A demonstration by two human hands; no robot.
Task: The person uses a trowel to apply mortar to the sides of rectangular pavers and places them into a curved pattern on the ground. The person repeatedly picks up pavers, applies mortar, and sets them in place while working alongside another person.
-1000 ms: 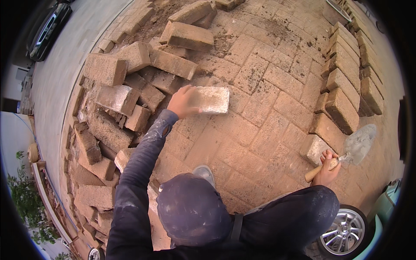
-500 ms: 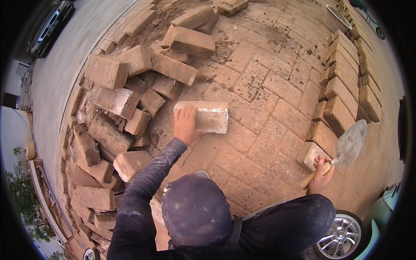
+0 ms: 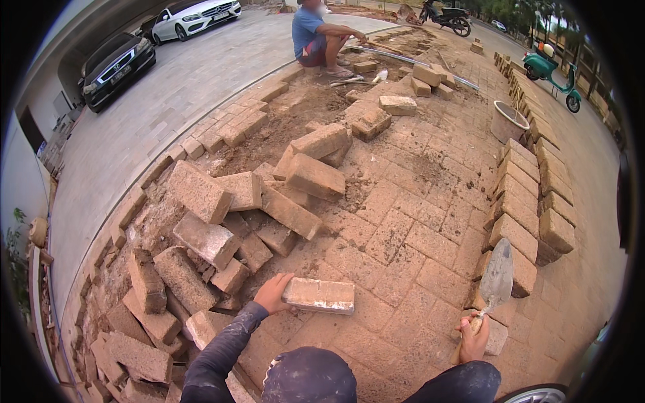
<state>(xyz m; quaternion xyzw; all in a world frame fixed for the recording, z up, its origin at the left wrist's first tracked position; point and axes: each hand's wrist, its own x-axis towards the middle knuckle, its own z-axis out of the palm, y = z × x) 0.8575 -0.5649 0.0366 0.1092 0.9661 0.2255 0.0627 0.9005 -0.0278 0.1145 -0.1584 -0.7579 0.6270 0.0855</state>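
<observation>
My left hand (image 3: 273, 293) is closed on the left end of a brick paver (image 3: 321, 295) with pale mortar-like residue, held low over or against the laid paving; whether it touches cannot be told. In my right hand (image 3: 474, 341) is a trowel, its wooden handle gripped and its metal blade (image 3: 498, 275) pointing up and away, smeared with grey. Behind that hand sits a pale-faced paver (image 3: 496, 336). A loose heap of pavers (image 3: 201, 245) lies to the left of my left hand.
Rows of stacked pavers (image 3: 516, 208) run along the right, with a bucket (image 3: 509, 122) beyond. Far off, a person in a blue shirt (image 3: 314, 32) sits by a long metal bar (image 3: 416, 64). Parked cars (image 3: 117, 70) stand at left, a green scooter (image 3: 554, 70) at far right.
The view has tilted up, bringing the seated person and vehicles in. The held paver has turned, showing a narrower face. The trowel blade points more upward. Both hands keep their grips.
</observation>
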